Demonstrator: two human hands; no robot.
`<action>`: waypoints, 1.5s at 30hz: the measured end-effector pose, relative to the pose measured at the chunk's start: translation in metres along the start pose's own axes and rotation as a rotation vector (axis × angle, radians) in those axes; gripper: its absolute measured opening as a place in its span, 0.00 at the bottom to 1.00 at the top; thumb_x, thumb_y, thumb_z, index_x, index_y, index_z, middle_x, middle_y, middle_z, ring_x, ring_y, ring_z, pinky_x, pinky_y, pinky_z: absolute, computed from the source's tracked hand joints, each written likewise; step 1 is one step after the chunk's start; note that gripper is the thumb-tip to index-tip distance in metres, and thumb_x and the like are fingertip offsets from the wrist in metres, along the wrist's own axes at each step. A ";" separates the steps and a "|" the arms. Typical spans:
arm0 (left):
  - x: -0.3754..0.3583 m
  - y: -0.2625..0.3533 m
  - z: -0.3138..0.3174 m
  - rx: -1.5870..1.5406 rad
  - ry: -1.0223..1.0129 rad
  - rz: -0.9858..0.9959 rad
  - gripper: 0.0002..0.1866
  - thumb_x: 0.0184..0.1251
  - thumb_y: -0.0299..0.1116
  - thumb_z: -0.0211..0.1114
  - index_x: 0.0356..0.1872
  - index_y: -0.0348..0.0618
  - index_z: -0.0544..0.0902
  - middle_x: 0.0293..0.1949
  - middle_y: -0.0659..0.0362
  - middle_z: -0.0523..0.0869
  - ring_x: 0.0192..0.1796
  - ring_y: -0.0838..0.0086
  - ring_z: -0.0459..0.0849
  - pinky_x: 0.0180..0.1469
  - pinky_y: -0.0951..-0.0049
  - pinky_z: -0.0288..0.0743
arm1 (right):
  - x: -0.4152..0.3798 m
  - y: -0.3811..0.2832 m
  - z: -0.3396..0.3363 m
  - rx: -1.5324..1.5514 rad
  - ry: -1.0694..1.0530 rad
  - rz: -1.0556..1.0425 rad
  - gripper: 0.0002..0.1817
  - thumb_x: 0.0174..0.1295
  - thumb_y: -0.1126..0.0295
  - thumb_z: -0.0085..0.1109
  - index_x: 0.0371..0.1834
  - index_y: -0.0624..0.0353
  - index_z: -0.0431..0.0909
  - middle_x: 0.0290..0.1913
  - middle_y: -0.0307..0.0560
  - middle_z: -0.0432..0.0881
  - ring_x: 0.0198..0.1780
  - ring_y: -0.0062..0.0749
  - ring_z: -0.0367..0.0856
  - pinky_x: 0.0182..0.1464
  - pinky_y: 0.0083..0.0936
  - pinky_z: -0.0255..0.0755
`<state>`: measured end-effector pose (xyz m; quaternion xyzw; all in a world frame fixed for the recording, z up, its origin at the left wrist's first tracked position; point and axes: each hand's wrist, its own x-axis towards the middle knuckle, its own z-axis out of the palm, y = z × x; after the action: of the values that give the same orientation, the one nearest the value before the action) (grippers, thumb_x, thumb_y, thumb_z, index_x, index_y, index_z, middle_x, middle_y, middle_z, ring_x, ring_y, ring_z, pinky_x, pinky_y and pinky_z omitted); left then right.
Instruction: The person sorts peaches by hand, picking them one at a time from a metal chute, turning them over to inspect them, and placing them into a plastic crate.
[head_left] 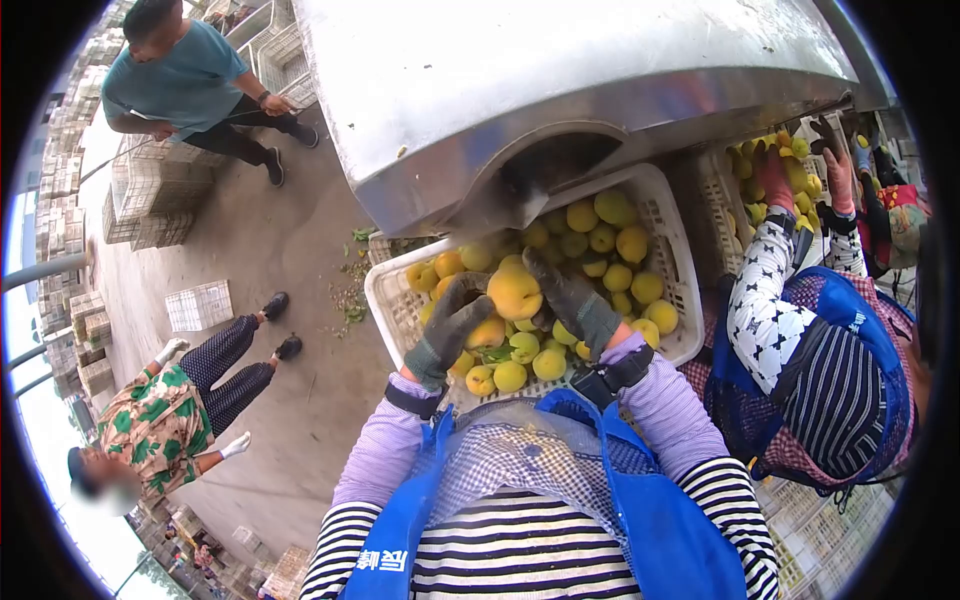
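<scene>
Both my hands wear dark grey gloves and are over a white plastic crate (685, 270) of yellow and green round fruit. My left hand (450, 325) is curled beside a large yellow-orange fruit (515, 292), with another orange fruit (487, 332) under its fingers. My right hand (575, 300) touches the right side of the large fruit, which sits between the two hands. Which hand bears its weight cannot be told. Green-yellow fruit (524, 347) lies just below the hands.
A metal machine (590, 60) with a round opening overhangs the crate's far side. At right, a co-worker's gloved hands (775, 180) reach over another fruit crate (722, 215). Two people (175, 75) (160, 420) stand at left near stacked crates (160, 185) and a single crate (198, 306).
</scene>
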<state>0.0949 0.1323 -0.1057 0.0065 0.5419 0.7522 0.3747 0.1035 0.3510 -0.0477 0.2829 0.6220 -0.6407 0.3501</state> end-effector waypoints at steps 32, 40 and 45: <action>0.038 0.015 0.050 0.181 0.220 0.180 0.35 0.66 0.28 0.69 0.72 0.34 0.63 0.55 0.52 0.81 0.56 0.71 0.81 0.61 0.71 0.75 | 0.050 -0.040 -0.013 -0.906 0.916 -0.888 0.41 0.42 0.41 0.76 0.55 0.56 0.76 0.47 0.56 0.81 0.47 0.52 0.83 0.46 0.46 0.78; 0.013 0.017 0.042 0.051 0.235 0.011 0.27 0.68 0.28 0.66 0.66 0.31 0.70 0.56 0.49 0.81 0.57 0.67 0.82 0.61 0.67 0.76 | 0.060 -0.055 -0.011 -1.087 0.911 -0.785 0.32 0.45 0.43 0.73 0.47 0.53 0.81 0.41 0.52 0.83 0.42 0.50 0.83 0.42 0.44 0.78; 0.008 0.015 0.025 0.377 0.134 0.493 0.24 0.70 0.25 0.64 0.65 0.31 0.71 0.65 0.45 0.75 0.67 0.58 0.76 0.66 0.60 0.74 | 0.097 -0.080 -0.012 -1.233 0.944 -0.774 0.38 0.44 0.42 0.76 0.52 0.59 0.80 0.49 0.53 0.84 0.50 0.48 0.82 0.51 0.43 0.76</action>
<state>0.0910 0.1547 -0.0862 0.1573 0.6774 0.7055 0.1367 -0.0191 0.3522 -0.0786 0.0475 0.9911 -0.0789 -0.0962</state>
